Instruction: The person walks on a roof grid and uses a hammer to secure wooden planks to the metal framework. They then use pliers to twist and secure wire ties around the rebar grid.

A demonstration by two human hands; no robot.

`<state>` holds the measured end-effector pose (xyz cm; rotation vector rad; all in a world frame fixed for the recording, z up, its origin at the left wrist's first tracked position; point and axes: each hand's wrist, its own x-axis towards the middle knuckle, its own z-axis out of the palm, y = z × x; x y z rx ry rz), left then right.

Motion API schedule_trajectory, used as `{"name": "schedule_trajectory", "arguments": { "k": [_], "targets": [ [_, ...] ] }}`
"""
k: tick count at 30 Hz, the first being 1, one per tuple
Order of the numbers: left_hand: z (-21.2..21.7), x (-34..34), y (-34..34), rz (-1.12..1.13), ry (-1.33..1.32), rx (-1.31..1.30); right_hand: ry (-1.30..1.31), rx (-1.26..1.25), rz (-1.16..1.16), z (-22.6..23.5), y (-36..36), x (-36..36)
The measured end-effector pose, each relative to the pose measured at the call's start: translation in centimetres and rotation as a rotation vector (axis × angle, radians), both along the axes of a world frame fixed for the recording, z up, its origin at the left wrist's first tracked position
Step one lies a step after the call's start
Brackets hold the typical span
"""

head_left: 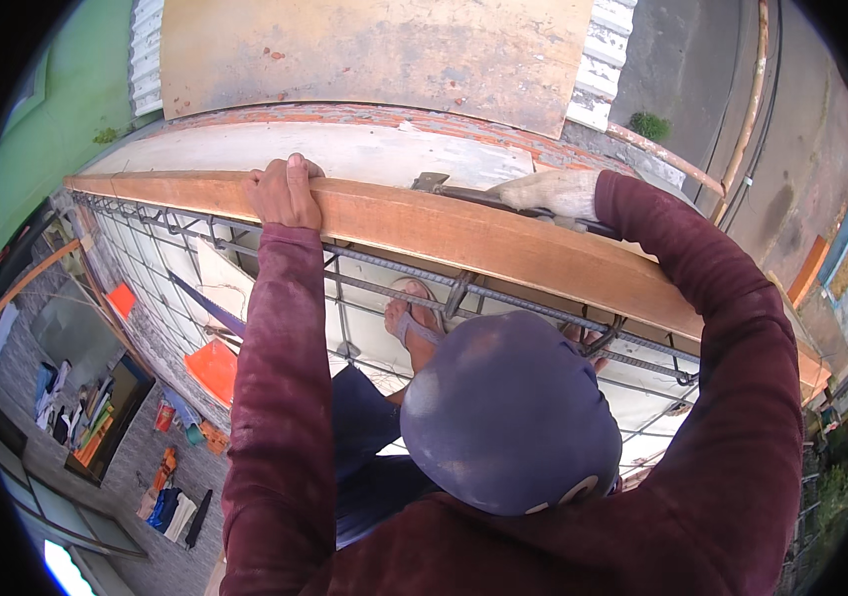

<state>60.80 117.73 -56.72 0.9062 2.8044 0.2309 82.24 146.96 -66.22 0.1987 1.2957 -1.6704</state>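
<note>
Head view: left hand (pixel 285 194) clamped over the top edge of the wooden plank (pixel 424 230) at 11 o'clock. Right hand (pixel 553 192), gloved, at 1 o'clock, grip closed on a hammer (pixel 444 185) lying along the plank top. Rebar cage (pixel 503 298) just below the plank. Judged step: fixing the formwork plank. Next move calls for holding the plank steady while striking.

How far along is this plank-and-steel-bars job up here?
Done: a rebar cage is tied up along the wall top, and the plank stands on edge beside it. In hand: the bare left hand grips the plank's top edge; the gloved right hand holds a tool against it. Left: no concrete shows in the cage.
</note>
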Motion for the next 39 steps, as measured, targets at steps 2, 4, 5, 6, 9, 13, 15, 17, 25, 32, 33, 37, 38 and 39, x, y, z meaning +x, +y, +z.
{"name": "schedule_trajectory", "arguments": {
  "k": [2, 4, 5, 6, 9, 13, 15, 17, 25, 32, 33, 37, 38, 39],
  "targets": [
    [-0.1, -0.6, 0.2, 0.017, 0.011, -0.004, -0.085, -0.046, -0.024, 0.2, 1.1, -0.4],
    [-0.4, -0.3, -0.4, 0.009, 0.010, -0.044, -0.216, -0.083, -0.093, -0.4, 0.9, 0.5],
    [-0.1, -0.4, 0.0, 0.006, 0.014, -0.041, -0.282, -0.138, -0.156, -2.5, 0.3, 1.1],
    [-0.2, -0.8, 0.4, 0.005, 0.024, -0.032, -0.341, -0.189, -0.218, -4.0, 0.2, 0.9],
    [-0.2, -0.8, 0.2, -0.030, 0.038, -0.016, -0.185, -0.095, -0.249, -4.5, -1.0, 1.0],
    [-0.3, -0.7, 0.0, -0.018, 0.041, -0.044, -0.276, -0.177, -0.240, -0.9, 0.7, -0.6],
    [-0.2, -0.7, 0.2, -0.034, 0.045, -0.031, -0.404, -0.274, -0.333, -1.7, 1.5, -0.6],
    [-0.2, -0.8, 0.3, -0.054, 0.054, -0.045, -0.472, -0.093, -0.518, -4.3, 1.1, -0.7],
    [-0.1, -0.6, 0.5, -0.041, 0.059, -0.042, -0.110, -0.049, -0.062, -0.8, -0.3, 0.2],
    [0.0, -0.5, 0.1, -0.061, 0.047, -0.048, -0.192, 0.053, -0.166, -1.3, -0.8, -0.7],
    [-0.1, -0.6, 0.1, -0.067, 0.054, -0.054, -0.192, 0.075, -0.192, -1.4, -1.2, -0.5],
    [-0.3, -0.6, -0.1, -0.072, 0.063, -0.063, -0.167, -0.137, -0.213, -0.2, 0.3, -0.1],
    [-0.2, -0.4, -0.1, -0.066, 0.065, -0.071, -0.234, -0.204, -0.222, -0.4, 0.4, -0.1],
    [-0.1, -0.2, -0.1, -0.061, 0.068, -0.078, -0.301, -0.272, -0.231, -0.9, 0.8, -0.1]
  ]
}}
